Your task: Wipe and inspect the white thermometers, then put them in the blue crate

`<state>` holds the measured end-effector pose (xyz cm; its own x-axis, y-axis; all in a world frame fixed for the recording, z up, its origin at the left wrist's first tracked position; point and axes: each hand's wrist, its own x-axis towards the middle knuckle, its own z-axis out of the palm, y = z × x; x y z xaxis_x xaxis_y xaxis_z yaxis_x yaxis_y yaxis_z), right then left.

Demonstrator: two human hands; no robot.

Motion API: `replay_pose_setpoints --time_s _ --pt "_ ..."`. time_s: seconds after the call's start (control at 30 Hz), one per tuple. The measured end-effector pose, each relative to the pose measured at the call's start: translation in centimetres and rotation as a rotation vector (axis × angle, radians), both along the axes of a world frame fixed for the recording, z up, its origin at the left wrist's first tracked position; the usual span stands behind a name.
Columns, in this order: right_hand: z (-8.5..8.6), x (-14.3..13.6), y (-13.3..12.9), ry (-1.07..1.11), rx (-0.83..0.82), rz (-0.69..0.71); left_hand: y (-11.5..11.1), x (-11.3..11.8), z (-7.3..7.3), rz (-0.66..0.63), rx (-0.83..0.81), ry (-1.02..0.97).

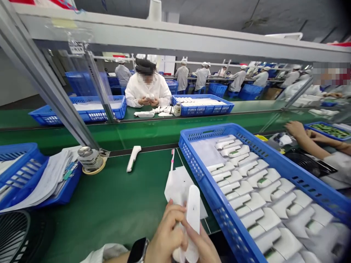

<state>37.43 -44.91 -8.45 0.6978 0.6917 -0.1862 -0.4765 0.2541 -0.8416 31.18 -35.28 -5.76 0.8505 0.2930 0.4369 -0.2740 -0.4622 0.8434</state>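
Observation:
Both hands are together at the bottom centre, over the green bench. My left hand [167, 232], with a black watch on the wrist, has its fingers bent against a white plastic housing [193, 208]. My right hand [204, 248] wraps round the lower part of that housing from the right. The housing points upward, its long smooth face showing. Just beyond lies a white sheet [178, 186] with a pink and white toothbrush [172, 160] at its top. Another white housing [133, 159] lies alone farther left.
A blue crate [189, 155] of white housings fills the right. Papers [52, 175] in a blue bin, a metal-topped jar [89, 159] and a black fan [16, 233] stand left. Across the line sits a person [148, 86]; a co-worker's hands [297, 131] are far right.

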Motion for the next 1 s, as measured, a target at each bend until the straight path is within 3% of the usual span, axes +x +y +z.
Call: replay_pose_setpoints --time_s 0.1,0.2,0.3,0.37,0.43,0.53,0.7,0.77,0.9,1.0 --pt "1.8 1.2 -0.4 0.118 -0.027 0.012 -0.1 -0.5 -0.8 0.024 -0.317 0.111" --pt "2.7 2.1 -0.8 -0.013 -0.082 -0.056 0.3 -0.6 -0.8 -0.023 -0.595 0.293" --pt "3.4 2.3 -1.1 -0.138 -0.163 -0.031 0.9 -0.6 0.2 -0.197 -0.663 0.464" --pt "4.0 2.1 -1.2 -0.17 -0.191 0.044 1.2 -0.8 1.2 -0.236 -0.687 0.475" --pt "4.5 1.8 -1.2 -0.138 -0.186 0.086 1.3 -1.1 2.1 -0.252 -0.761 0.438" --pt "4.8 1.4 -0.9 -0.004 -0.158 0.02 1.3 -1.5 2.7 -0.314 -0.863 0.41" --pt "4.5 0.8 -0.7 0.163 -0.111 0.039 0.8 -1.7 1.8 -0.313 -0.896 0.402" --pt "4.3 0.7 -0.8 0.186 -0.129 0.019 0.7 -1.7 1.5 -0.253 -0.816 0.398" --pt "3.9 0.9 -0.9 0.085 -0.092 0.002 0.4 -1.6 1.3 -0.088 -0.57 0.34" --pt "3.7 1.2 -0.7 0.038 -0.065 0.013 0.3 -1.6 1.2 -0.088 -0.611 0.397"
